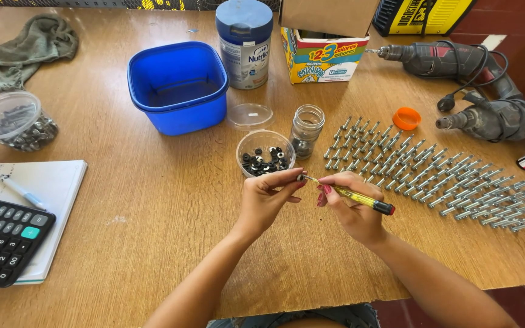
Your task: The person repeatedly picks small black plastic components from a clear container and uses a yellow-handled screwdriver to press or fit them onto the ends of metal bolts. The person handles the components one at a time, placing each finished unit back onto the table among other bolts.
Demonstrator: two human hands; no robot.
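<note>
My left hand (267,195) pinches a small dark washer (301,177) between thumb and fingertips. My right hand (350,206) grips a yellow screwdriver with a red end (360,198), its metal tip touching the washer. Both hands hover over the wooden table (153,218), just in front of a clear plastic cup (265,146) holding several black washers. To the right, many grey bolts (432,176) lie in tidy rows. A small glass jar (306,129) stands beside the cup.
A blue tub (178,85), a blue-lidded can (245,41), a cardboard box (324,42), a clear lid (250,115) and an orange cap (406,118) stand behind. Two drills (475,91) lie right. A calculator (1,238), notebook with pen (50,188), nut container (16,121) and cloth (28,45) sit left.
</note>
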